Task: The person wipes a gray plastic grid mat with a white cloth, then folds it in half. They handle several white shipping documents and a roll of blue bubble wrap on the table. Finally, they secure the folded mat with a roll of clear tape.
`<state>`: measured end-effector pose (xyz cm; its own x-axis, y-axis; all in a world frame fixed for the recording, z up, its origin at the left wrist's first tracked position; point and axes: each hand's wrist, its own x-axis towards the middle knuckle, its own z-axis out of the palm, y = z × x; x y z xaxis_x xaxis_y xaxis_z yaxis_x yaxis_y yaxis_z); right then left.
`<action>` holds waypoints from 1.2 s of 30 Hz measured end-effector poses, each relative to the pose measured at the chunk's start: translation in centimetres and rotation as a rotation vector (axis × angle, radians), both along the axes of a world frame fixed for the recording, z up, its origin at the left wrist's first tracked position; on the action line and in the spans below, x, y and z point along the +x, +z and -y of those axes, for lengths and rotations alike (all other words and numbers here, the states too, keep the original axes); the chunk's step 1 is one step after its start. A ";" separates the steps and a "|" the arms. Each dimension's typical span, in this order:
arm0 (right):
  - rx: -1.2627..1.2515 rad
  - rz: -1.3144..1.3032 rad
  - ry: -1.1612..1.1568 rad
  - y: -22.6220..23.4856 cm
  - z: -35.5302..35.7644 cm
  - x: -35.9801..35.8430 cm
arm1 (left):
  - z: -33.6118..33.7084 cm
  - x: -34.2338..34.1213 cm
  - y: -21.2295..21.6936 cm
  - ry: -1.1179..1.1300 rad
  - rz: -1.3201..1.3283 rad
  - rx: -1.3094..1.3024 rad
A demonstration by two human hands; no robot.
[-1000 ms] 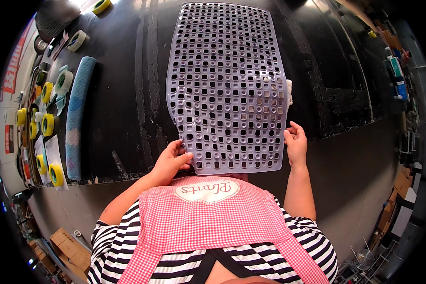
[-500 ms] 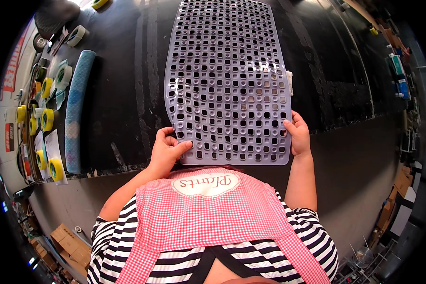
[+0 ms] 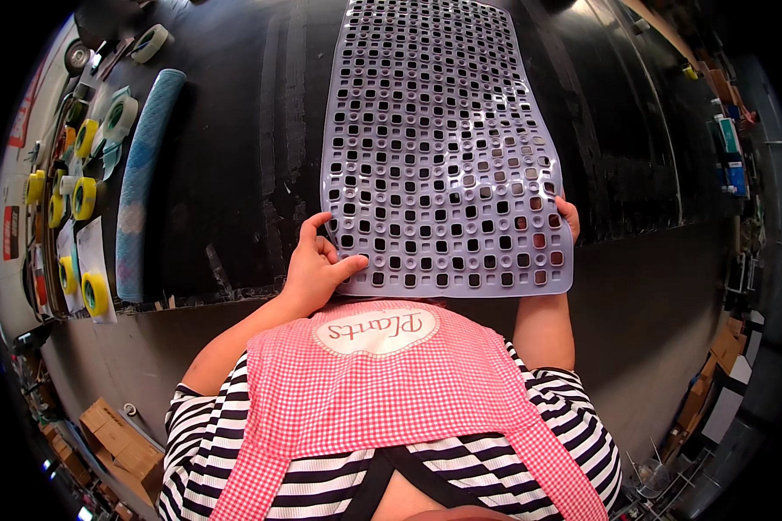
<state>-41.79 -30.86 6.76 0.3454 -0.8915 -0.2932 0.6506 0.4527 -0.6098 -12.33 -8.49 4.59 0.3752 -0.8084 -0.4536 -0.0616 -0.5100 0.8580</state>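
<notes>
A translucent grey rubber mat (image 3: 443, 148) full of square holes lies lengthwise on a black table (image 3: 235, 174), its near end hanging over the table's front edge toward me. My left hand (image 3: 315, 265) grips the mat's near left corner, thumb on top. My right hand (image 3: 567, 217) holds the mat's right edge, mostly hidden under it, with only the fingers showing.
Along the table's left side lie a long blue foam pad (image 3: 143, 174) and several tape rolls, yellow (image 3: 84, 198) and white (image 3: 120, 115). Cardboard boxes (image 3: 117, 438) sit on the grey floor at lower left. Shelves with small items stand at the right (image 3: 730, 148).
The mat has slid toward me, its near end now past the table's edge. Both hands moved up along its sides, the left one now gripping the corner with the thumb on top.
</notes>
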 end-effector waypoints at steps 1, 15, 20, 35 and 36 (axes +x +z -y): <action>-0.011 -0.016 0.004 0.4 0.2 0.2 | -0.1 0.1 -0.1 -0.005 0.003 0.004; 0.178 -0.156 -0.021 -0.8 -1.1 -0.1 | 0.4 3.7 -1.3 -0.073 0.379 -0.161; 0.158 -0.167 -0.030 0.2 -1.8 1.2 | 1.8 11.2 -3.8 -0.014 0.855 -0.170; -0.437 -0.012 0.330 9.3 4.6 15.7 | 0.9 3.3 -0.9 -0.326 -0.472 -0.208; -0.436 -0.043 0.376 12.1 2.6 19.9 | 1.3 3.4 -1.7 -0.270 -0.658 -0.221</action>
